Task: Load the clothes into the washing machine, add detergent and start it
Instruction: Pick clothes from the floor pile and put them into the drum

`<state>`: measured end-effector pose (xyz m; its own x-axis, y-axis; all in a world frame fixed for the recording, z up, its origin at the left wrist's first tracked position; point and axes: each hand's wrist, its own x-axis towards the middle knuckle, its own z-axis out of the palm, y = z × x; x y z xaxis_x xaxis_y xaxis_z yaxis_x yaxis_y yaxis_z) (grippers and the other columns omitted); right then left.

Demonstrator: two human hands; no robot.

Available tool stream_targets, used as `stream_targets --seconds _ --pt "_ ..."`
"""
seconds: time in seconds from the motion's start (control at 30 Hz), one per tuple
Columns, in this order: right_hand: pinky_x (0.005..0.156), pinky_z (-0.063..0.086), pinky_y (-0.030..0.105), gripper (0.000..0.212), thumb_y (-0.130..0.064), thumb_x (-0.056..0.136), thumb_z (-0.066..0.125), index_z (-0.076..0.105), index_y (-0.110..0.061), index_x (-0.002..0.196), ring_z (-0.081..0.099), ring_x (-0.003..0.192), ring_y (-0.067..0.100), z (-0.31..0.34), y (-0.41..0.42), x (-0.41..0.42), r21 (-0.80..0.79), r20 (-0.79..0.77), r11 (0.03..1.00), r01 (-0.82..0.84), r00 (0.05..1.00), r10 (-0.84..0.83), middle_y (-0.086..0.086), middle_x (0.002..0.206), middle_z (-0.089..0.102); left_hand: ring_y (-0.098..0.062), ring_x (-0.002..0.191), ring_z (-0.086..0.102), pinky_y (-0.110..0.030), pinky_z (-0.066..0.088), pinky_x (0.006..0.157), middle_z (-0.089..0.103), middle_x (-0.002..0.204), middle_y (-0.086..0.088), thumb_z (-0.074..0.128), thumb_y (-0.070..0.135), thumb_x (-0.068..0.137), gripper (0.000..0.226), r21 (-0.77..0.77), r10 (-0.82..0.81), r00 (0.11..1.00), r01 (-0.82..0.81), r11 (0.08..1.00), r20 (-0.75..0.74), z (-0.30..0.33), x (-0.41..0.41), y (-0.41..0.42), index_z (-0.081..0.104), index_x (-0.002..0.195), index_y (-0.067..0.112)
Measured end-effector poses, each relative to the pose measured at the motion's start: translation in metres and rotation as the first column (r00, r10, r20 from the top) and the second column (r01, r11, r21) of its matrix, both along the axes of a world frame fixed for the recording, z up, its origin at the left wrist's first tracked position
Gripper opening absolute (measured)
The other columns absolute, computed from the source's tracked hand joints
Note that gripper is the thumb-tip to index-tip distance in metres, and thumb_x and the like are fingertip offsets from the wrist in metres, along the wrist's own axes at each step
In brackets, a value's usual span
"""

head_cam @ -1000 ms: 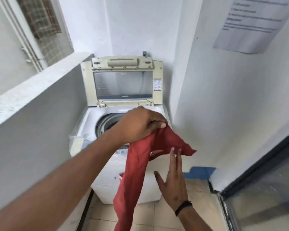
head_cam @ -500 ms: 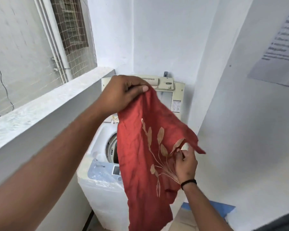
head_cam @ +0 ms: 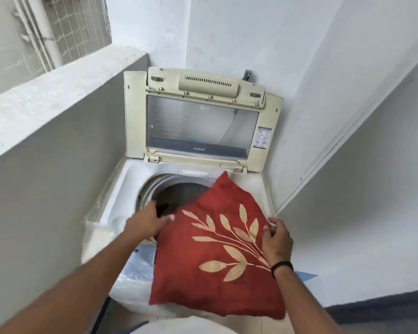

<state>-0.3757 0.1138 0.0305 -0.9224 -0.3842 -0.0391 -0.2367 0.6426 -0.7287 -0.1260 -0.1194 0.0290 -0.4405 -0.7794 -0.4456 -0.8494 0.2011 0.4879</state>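
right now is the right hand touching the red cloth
Touching. The head view shows the right hand with fingers curled over the red cloth at its right edge.

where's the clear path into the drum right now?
Open drum mouth between raised lid and red cloth; bare white deck left of it. Front and right crowded: cloth held by left hand and right hand.

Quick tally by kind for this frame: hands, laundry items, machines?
Hands: 2, left hand and right hand
Laundry items: 1, red leaf-print cloth
Washing machines: 1, washing machine, lid up
Total: 4
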Motion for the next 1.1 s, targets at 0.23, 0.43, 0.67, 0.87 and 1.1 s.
stream_targets --seconds 0.23,0.43,0.67,0.87,1.1 --pt "0.102 0.042 0.053 0.066 -0.050 0.082 0.070 0.049 -0.026 0.140 0.035 0.137 0.034 -0.024 0.003 0.005 0.484 -0.199 0.875 0.011 0.975 0.098 0.014 0.149 0.039 -0.021 0.116 0.060 -0.044 0.037 0.103 0.067 0.120 0.004 0.047 0.071 0.089 0.053 0.016 -0.197 0.953 0.199 0.980 0.228 -0.038 -0.019 0.021 0.058 0.120 0.029" --pt "0.091 0.048 0.043 0.061 -0.057 0.088 0.057 0.039 -0.032 0.141 0.047 0.116 0.029 -0.018 -0.017 -0.022 0.757 -0.089 0.641 -0.125 0.952 0.292 0.011 0.126 0.042 -0.019 0.088 0.070 -0.040 0.059 0.084 0.074 0.101 -0.002 0.075 0.015 0.084 0.018 0.272 0.010 0.997 0.010 0.962 -0.074 -0.051 -0.025 0.003 0.071 0.098 0.026" --pt "0.069 0.053 0.033 0.024 -0.031 0.097 0.046 0.054 -0.021 0.118 0.063 0.084 0.024 -0.001 -0.048 -0.049 0.770 -0.060 0.605 -0.200 0.922 0.382 0.006 0.106 0.055 -0.012 0.078 0.067 -0.021 0.053 0.068 0.074 0.091 -0.002 0.059 -0.010 0.092 0.028 0.416 0.480 0.721 -0.286 0.863 -0.500 -0.023 -0.044 -0.008 0.075 0.093 0.013" --pt "0.074 0.053 0.032 0.033 -0.014 0.096 0.044 0.065 -0.026 0.118 0.067 0.092 0.028 0.005 -0.109 -0.054 0.566 -0.053 0.726 -0.390 0.862 0.504 0.005 0.104 0.071 -0.007 0.091 0.066 -0.022 0.053 0.084 0.074 0.104 0.003 0.067 -0.004 0.088 0.028 0.264 0.435 0.638 -0.349 0.899 -0.636 -0.001 -0.063 -0.060 0.075 0.106 0.016" --pt "0.073 0.051 0.029 0.021 -0.009 0.084 0.056 0.076 -0.014 0.091 0.067 0.087 0.031 -0.065 -0.174 -0.066 0.456 0.054 0.762 -0.460 0.869 0.493 0.011 0.095 0.071 -0.018 0.117 0.057 -0.024 0.038 0.099 0.066 0.121 -0.009 0.080 0.010 0.077 0.043 0.006 0.097 0.930 -0.101 0.995 -0.355 -0.050 -0.075 -0.107 0.073 0.119 0.014"
